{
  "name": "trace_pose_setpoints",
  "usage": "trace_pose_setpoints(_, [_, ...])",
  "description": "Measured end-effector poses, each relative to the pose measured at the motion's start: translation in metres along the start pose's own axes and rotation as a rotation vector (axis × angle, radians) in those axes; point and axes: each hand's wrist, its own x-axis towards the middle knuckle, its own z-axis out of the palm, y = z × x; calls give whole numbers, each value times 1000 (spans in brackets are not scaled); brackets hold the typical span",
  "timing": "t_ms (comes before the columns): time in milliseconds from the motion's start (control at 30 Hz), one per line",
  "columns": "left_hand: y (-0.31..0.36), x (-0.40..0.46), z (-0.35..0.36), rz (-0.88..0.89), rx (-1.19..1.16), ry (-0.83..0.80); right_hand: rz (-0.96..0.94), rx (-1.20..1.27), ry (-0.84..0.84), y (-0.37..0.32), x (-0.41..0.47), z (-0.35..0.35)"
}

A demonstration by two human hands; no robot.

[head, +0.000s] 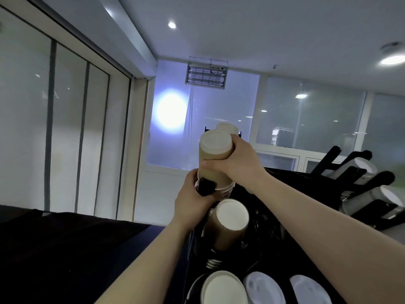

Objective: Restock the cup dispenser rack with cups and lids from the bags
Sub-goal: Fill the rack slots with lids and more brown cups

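Note:
My right hand [236,163] grips a stack of tan paper cups [213,159], bottoms toward me, at the upper slot of the black dispenser rack [274,244]. My left hand [192,200] holds the stack's lower rims and the rack's black edge beside them. Behind the stack another cup bottom [228,128] peeks out. Below it a second cup stack [230,222] sits in the rack. Along the bottom edge of the view the rack holds a further cup stack [221,288] and two stacks of white lids [263,290] [309,290]. No bags are in view.
A dark counter [72,249] stretches to the left. At the right, black and metal equipment [368,187] stands on the counter. Frosted glass walls [65,132] and a hanging insect-trap lamp [206,75] are behind.

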Motion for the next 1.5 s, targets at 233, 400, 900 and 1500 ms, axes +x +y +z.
trace_pose_setpoints(233, [-6, 0, -1, 20, -62, -51, 37, 41, -21, 11, -5, 5])
trace_pose_setpoints(400, [-1, 4, -13, -11, -76, -114, 89, -153, -175, 10, -3, 2])
trace_pose_setpoints(900, [31, 20, -52, -406, -394, -343, 228, -71, -291, 17, 8, -4])
trace_pose_setpoints(1500, [72, 33, -51, -552, -422, -238, 212, -15, -165, 24, -6, -5])
